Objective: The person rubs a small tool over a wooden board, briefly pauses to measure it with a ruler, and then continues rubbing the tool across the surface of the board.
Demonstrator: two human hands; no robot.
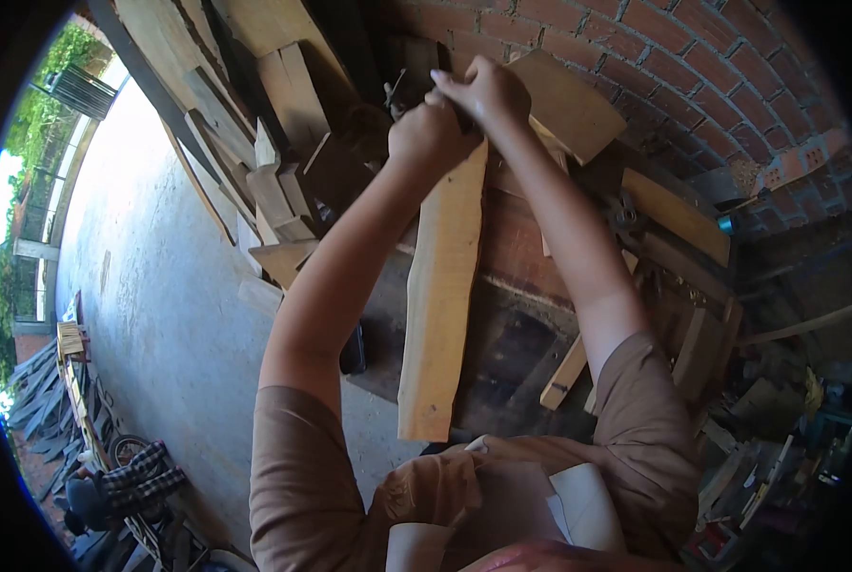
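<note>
Both my arms reach forward over a long pale wooden board (pixel 440 296) that lies lengthwise on a dark workbench (pixel 517 348). My left hand (pixel 431 133) is closed near the board's far end, around something dark that I cannot make out. Close beside it on the right, my right hand (pixel 493 93) is also closed, with its thumb pointing left; what it grips is hidden. A small metal tool part (pixel 395 100) shows just left of my hands.
Wood pieces (pixel 293 91) lean at the back left. A brick wall (pixel 674 57) rises behind the bench, with a wooden panel (pixel 574 105) before it. Short wood strips (pixel 564 374) lie at the right. A person (pixel 111 491) in a checked garment is at the lower left.
</note>
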